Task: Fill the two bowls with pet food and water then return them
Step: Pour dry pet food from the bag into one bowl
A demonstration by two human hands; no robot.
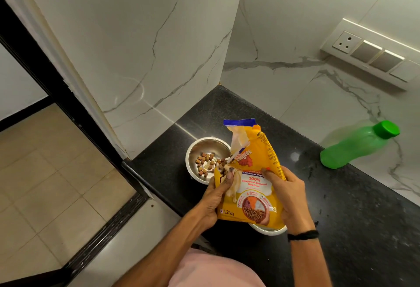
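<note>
Both hands were clamped on the yellow food bag, the left hand pinching near its torn mouth, the right hand gripping its side. Kibble was tumbling into the far bowl on the black counter. The bowl sat near the counter's edge, so a heavy gush could have scattered pieces onto the floor. The second bowl lay mostly hidden under the bag; a nudge might have knocked it. The green bottle waited well apart, capped.
</note>
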